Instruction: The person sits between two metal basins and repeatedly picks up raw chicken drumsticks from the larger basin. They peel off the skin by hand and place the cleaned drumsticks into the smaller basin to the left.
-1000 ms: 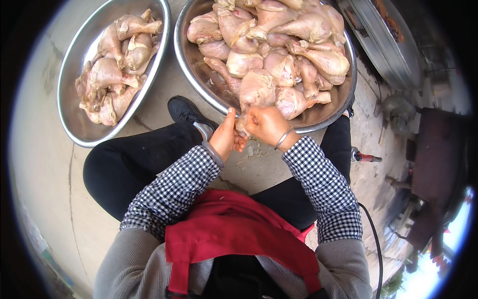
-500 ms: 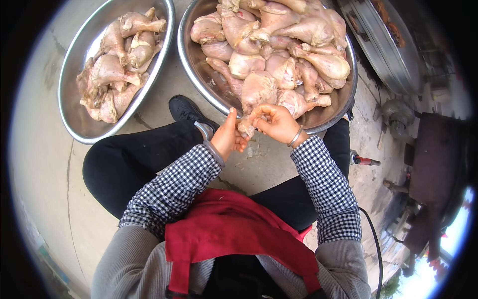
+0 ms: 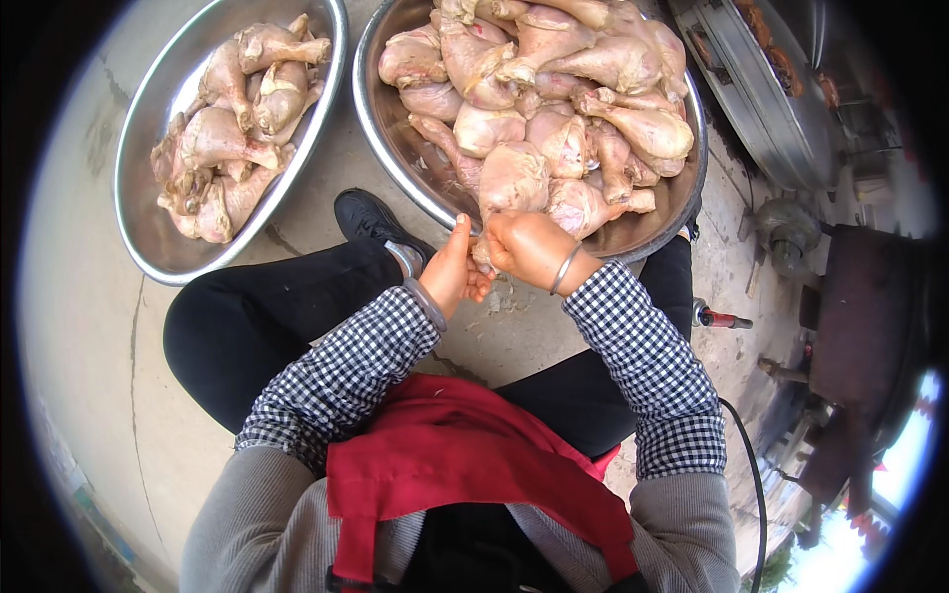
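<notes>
At the near rim of the large metal basin (image 3: 395,174), both of my hands are at the bony end of one raw chicken leg (image 3: 513,178). Its thick meaty part rests against the pile inside. My left hand (image 3: 456,268) supports the bone end from the left, thumb up and fingers curled beneath. My right hand (image 3: 532,249) is closed over the same end from the right, its knuckles hiding the fingertips. Whether the right fingers pinch skin or something smaller is hidden. Several more raw chicken legs (image 3: 618,61) fill this basin.
Left of it stands a second metal basin (image 3: 127,203) with a smaller heap of chicken legs (image 3: 229,134). Large round metal pans (image 3: 756,89) are at the upper right. A red-handled tool (image 3: 724,319) and a black cable (image 3: 756,474) are beside my right leg.
My right hand has turned over and closed at the leg's bone end, its back now facing up. My left hand and the chicken leg have hardly moved.
</notes>
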`<state>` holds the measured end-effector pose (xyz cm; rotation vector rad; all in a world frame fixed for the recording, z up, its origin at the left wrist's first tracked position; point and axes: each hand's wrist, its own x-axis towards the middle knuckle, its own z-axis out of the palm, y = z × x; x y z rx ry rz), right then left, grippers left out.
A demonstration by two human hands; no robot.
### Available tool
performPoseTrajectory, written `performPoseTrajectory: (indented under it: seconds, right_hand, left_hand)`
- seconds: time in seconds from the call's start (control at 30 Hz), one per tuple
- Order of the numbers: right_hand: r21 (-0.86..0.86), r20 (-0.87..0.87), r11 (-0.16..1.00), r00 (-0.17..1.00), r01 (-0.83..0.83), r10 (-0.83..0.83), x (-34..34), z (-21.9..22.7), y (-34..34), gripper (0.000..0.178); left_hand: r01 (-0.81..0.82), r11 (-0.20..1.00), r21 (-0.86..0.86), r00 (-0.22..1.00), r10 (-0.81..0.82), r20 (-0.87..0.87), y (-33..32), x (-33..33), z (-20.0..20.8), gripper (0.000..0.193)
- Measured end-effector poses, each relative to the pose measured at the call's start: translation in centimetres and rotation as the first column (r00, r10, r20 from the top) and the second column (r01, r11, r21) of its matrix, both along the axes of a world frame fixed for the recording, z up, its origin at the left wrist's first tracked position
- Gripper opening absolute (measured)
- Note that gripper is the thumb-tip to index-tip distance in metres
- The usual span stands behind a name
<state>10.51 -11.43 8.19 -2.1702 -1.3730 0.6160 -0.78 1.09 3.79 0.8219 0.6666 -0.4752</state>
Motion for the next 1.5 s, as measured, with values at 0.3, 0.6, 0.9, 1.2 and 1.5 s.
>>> performPoseTrajectory:
  seconds: [0.3, 0.6, 0.9, 1.2, 1.5]
  right_hand:
    - [-0.074, -0.073, 0.990, 0.989, 0.123, -0.128, 1.8, -1.8, -3.8, 0.008]
    - [-0.249, 0.102, 0.951, 0.982, 0.181, -0.161, -7.5, -5.9, -7.6, 0.035]
    - [-0.531, 0.205, 0.840, 0.979, 0.107, 0.004, -10.9, -11.5, -8.7, 0.063]
    - [-0.080, -0.309, 0.807, 0.755, 0.585, -0.578, -4.2, -4.4, -6.8, 0.019]
    - [0.257, -0.150, 0.759, 0.801, 0.598, -0.580, 0.1, -8.2, -3.9, 0.015]
  left_hand:
    - [0.088, 0.996, 0.029, 0.996, -0.089, 0.003, 0.5, 0.3, 0.1, 0.077]
    - [0.039, 0.842, 0.538, 0.990, -0.104, 0.090, 0.9, 0.9, 0.2, 0.072]
    - [0.061, 0.384, 0.921, 0.889, -0.440, 0.125, 0.4, 1.2, -0.6, 0.053]
    - [0.143, 0.555, 0.819, 0.936, -0.345, 0.070, -0.1, 1.9, -0.7, 0.066]
    - [0.055, 0.794, 0.605, 0.960, -0.208, 0.187, 0.1, 1.7, -2.0, 0.058]
